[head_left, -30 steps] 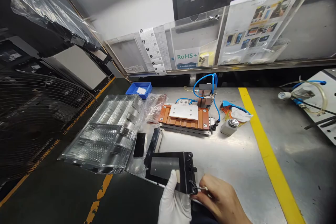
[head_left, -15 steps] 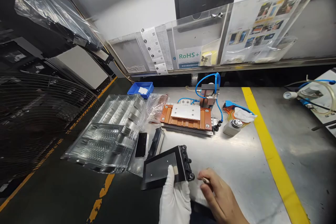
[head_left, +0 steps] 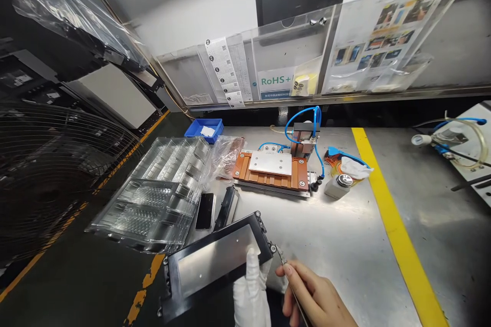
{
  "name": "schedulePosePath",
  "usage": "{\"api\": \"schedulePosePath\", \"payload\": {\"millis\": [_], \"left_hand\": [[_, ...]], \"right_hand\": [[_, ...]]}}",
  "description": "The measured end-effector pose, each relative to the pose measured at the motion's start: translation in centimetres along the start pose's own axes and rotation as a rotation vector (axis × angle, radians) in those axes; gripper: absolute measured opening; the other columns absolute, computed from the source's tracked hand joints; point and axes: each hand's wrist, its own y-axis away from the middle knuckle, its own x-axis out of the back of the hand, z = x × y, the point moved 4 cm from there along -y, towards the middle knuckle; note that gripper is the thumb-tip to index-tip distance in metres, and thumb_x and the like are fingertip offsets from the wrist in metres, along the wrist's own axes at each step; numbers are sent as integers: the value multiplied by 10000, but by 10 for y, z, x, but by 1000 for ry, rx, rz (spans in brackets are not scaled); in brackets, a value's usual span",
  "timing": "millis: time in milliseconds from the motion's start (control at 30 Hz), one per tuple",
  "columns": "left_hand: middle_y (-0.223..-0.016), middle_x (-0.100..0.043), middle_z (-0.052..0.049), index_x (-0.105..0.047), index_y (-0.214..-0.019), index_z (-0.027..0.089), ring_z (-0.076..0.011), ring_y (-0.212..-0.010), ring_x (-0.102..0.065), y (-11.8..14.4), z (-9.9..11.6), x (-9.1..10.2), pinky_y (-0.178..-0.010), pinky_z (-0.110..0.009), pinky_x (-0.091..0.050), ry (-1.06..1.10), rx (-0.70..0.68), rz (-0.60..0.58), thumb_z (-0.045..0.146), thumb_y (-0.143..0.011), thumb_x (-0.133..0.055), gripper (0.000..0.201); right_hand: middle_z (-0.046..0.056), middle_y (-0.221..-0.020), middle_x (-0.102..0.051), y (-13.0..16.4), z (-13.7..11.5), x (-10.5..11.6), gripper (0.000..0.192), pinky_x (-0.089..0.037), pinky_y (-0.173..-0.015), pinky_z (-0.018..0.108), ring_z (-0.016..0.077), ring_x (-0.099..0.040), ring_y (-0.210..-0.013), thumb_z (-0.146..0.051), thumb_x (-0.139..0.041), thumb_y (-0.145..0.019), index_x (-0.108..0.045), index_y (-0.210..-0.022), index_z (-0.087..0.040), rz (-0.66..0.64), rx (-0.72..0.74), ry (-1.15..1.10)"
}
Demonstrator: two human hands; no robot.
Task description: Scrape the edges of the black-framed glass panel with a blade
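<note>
My left hand [head_left: 251, 286], in a white glove, grips a black-framed panel [head_left: 215, 260] with a shiny grey face, thumb on that face. The panel is held tilted over the bench's front edge, with small round mounts at its corners. In my bare right hand [head_left: 312, 291] is a pair of slim metal tweezers [head_left: 283, 259], pinched between thumb and fingers. Their tip is at the panel's right corner mount; whether it touches cannot be made out. Behind the panel lie a long black part [head_left: 226, 208] and a phone [head_left: 205, 211].
Stacked clear plastic trays [head_left: 153, 191] stand at left, near a blue bin [head_left: 204, 131]. An orange-brown fixture [head_left: 270, 169] with blue air hoses is at the back. A dispenser bottle [head_left: 338, 186] stands right of it, before a yellow tape line [head_left: 387, 219].
The panel has turned so more of its face shows, its far end swinging left and down. My right hand has brought the tweezers' tip up to the panel's right corner.
</note>
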Motion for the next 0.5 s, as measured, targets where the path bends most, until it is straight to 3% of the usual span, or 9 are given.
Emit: {"api": "schedulePosePath", "payload": {"millis": [333,500], "left_hand": [[-955,-736,-38,-662,-939,160,-155,-880,-677,3,-5,-3,-826,-372,-592,-77,1,11,519,-848,-508,401],[-967,-733,-36,-666,-922,164,-168,-912,-672,2,-3,-1,-849,-375,-582,-78,-5,-9,519,-844,-516,393]], "right_hand": [[36,-604,-635,-7,17,-7,765,-402,-445,211,175,-597,-470,-873,-304,-888,-547,-1042,-164,-17,-37,-84],[21,-590,-626,-4,10,-1,734,-422,-466,216,176,-603,-479,-848,-300,-907,-566,-1026,-174,4,-27,-1]]}}
